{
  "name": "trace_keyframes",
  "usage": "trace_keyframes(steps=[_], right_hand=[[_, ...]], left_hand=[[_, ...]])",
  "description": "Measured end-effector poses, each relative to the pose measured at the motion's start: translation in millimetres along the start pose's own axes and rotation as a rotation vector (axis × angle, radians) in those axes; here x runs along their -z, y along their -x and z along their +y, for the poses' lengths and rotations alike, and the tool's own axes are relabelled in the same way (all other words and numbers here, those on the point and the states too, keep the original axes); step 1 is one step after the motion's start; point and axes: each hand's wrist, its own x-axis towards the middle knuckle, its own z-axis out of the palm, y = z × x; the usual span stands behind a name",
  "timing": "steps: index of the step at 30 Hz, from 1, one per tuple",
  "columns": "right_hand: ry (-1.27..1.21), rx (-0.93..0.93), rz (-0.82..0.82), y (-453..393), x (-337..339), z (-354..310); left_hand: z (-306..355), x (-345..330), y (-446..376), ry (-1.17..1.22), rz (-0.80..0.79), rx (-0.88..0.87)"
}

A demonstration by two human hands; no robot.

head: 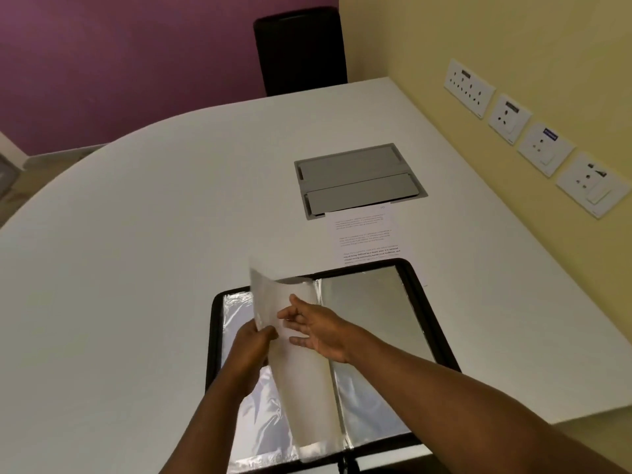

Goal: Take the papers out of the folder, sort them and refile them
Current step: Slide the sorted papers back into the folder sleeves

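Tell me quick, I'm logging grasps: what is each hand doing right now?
Left hand: pinching the edge of the raised sleeve page of the open folder.
Right hand: open, fingers spread against that same page.

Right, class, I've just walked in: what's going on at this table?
A person is working through an open display folder with clear sleeves, lying on a white table. The left hand pinches the edge of a raised sleeve holding a sheet, while the right hand rests its fingers against that sheet, seemingly easing the paper out. One printed page already lies on the table beyond the folder, partly over a grey cable hatch.
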Motion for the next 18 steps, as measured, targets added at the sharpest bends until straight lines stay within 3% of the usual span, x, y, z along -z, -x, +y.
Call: trace_keyframes(steps=[2,5,9,14,18], right_hand=[[0.166,0.032,0.013,-4,-9,7],[0.660,0.145,0.161,-9,-9,20],[1.135,0.236,0.216,-11,16,49],[1.410,0.063,0.095,-9,45,79],[1.359,0.171,0.155,-9,57,79]], left_hand=[[-4,17,2,-0.005,0.108,0.017],[-18,42,-7,-0.133,0.277,0.042],[-45,68,-25,-0.332,0.334,0.093],[-77,76,-46,-0.516,0.429,0.143],[-83,64,-49,-0.578,0.552,0.189]])
